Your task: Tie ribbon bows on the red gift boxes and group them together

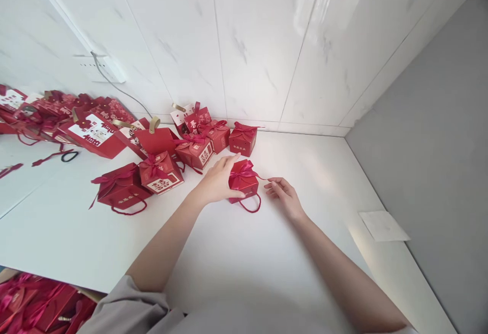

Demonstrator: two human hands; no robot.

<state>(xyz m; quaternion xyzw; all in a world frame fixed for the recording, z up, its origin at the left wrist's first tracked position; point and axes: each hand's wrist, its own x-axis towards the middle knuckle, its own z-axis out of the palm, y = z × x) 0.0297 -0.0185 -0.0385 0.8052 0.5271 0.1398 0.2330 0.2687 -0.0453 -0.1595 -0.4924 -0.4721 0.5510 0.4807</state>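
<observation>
A small red gift box [248, 186] with a rope handle stands on the white table [236, 252], the handle loop hanging toward me. On its top is a tied bow of shiny red ribbon [244, 170]. My left hand [217, 179] grips the box from its left side, thumb along the front and fingers reaching round the back. To the right of the box, my right hand [284, 195] pinches the thin tail of the ribbon between thumb and fingertips, drawn out from the bow.
Several bowed red boxes [162, 171] stand to the left and behind, one box [243, 141] just beyond my hands. Red gift bags [93, 133] line the tiled wall. A carton of red boxes [34, 303] sits lower left. White paper [383, 225] lies at the right edge.
</observation>
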